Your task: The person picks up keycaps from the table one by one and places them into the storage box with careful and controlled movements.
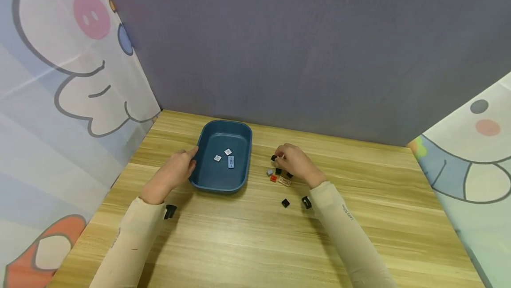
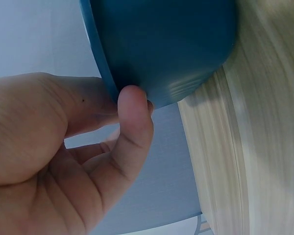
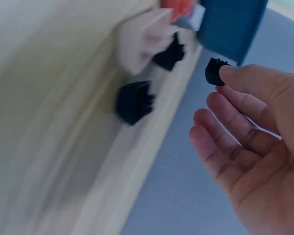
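Note:
My left hand (image 1: 173, 171) grips the near-left rim of a blue tray (image 1: 207, 177), its thumb and a finger pinching the wall in the left wrist view. Inside lie a white keycap (image 1: 217, 158), another white keycap (image 1: 228, 151) and a light-blue long keycap (image 1: 231, 162). My right hand (image 1: 295, 163) pinches a black keycap (image 3: 214, 72) between thumb and index finger, above the table, with the other fingers loosely curved. Beneath it lie a grey keycap (image 1: 269, 172), a red keycap (image 1: 273, 178), a beige long keycap (image 1: 285, 181) and black keycaps (image 1: 278, 171).
Another black keycap (image 1: 285, 203) lies apart, nearer the front. A small black device (image 1: 306, 202) shows by the right cuff, and a similar black device (image 1: 170, 211) by the left. A grey partition (image 1: 295, 57) stands behind the wooden table (image 1: 239, 243); cartoon-printed curtains flank it.

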{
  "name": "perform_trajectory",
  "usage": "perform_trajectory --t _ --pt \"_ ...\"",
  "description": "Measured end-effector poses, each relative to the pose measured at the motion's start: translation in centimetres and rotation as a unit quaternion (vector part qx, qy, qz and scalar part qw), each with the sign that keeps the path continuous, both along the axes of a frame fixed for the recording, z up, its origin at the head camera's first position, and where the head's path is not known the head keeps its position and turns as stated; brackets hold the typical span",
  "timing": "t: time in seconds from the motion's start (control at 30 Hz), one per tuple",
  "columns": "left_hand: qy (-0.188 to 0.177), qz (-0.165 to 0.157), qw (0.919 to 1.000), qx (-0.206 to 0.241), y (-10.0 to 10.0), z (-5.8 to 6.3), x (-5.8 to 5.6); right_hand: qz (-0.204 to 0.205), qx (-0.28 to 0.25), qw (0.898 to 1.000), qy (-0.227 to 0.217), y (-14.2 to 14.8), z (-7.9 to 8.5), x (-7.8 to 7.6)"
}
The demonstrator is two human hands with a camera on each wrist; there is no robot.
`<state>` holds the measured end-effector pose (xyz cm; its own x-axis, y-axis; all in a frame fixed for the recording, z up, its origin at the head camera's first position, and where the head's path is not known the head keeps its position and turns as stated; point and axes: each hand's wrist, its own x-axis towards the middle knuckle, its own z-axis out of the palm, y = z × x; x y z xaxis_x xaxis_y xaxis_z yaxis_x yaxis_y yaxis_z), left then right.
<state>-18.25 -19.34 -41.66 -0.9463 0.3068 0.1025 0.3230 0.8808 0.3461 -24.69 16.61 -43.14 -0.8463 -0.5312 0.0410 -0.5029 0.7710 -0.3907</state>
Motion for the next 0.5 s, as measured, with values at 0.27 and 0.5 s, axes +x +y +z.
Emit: perform_trajectory --t 0.27,0.5 --pt "-0.005 0.001 1.0 0.003 -0.1 -0.1 -0.1 0.021 -0.02 0.999 0.027 -2.6 2.3 0.7" --pt "0.002 -0.003 1.0 0.004 -0.2 -0.2 -0.2 0.068 -0.032 0.995 0.067 -6.3 3.6 1.4"
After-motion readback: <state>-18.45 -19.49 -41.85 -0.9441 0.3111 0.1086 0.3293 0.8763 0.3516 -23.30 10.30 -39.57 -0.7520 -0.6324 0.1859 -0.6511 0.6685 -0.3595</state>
